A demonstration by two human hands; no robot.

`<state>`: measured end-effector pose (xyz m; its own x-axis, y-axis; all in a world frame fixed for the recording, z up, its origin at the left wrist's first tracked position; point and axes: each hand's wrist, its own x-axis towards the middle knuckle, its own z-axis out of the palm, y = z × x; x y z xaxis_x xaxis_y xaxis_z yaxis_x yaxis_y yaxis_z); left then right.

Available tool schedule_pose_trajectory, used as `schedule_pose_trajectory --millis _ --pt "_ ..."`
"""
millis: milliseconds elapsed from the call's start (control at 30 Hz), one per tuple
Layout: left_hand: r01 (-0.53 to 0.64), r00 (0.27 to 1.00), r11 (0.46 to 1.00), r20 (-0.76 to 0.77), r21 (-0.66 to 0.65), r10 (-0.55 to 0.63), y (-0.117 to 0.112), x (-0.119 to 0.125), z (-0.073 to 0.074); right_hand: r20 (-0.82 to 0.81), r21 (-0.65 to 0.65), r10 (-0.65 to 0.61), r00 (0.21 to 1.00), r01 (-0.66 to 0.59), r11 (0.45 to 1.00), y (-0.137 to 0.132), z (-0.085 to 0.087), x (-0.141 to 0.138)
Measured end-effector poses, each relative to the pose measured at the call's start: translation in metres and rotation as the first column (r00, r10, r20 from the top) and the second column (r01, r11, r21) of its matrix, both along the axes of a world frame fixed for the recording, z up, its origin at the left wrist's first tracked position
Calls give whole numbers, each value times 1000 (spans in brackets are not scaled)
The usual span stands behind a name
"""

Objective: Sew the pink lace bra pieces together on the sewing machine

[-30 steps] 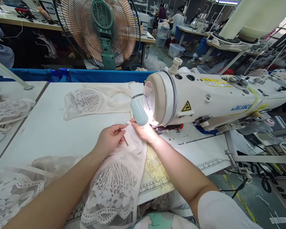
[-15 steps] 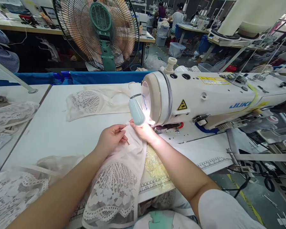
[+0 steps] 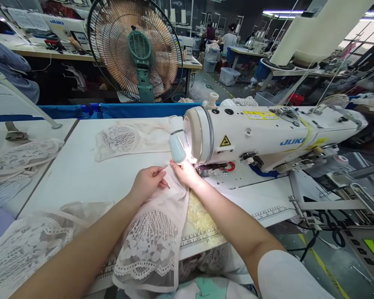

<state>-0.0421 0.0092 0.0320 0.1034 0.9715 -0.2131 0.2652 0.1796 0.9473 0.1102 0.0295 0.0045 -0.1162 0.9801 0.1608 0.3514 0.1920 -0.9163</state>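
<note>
A pale pink lace and mesh garment piece (image 3: 156,232) lies on the white sewing table (image 3: 81,174) and hangs over its front edge. My left hand (image 3: 148,182) pinches the piece's top edge, fingers closed on the cloth. My right hand (image 3: 183,173) grips the same edge right beside it, under the lamp (image 3: 177,148) at the head of the white JUKI sewing machine (image 3: 268,133). The needle area is hidden behind my right hand and the lamp.
Another lace piece (image 3: 124,139) lies further back on the table, and more lace pieces (image 3: 25,245) sit at the left. A standing fan (image 3: 137,50) is behind the table. A thread cone (image 3: 318,33) rises at the right. Other people work far back.
Both hands stay pinched on the garment's top edge with little motion. The view has tilted up and shifted, so the machine and table sit lower and more to the left.
</note>
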Motion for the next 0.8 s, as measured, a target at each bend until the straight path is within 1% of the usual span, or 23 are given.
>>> schedule_pose_trajectory --millis 233,433,600,800 --pt "25 1000 999 -3 -48 -25 3 0 5 -11 -12 10 1000 -10 1000 -4 -2 1" --pt "28 999 996 -21 -79 -30 7 -2 8 -16 -5 47 999 -47 999 -8 -3 5" --pt "30 999 996 -38 -86 -34 8 0 8 -21 -7 34 999 -34 999 -7 -8 8" --pt "71 994 992 -73 -104 -79 13 -2 6 -40 -14 51 998 -52 999 -2 -14 5"
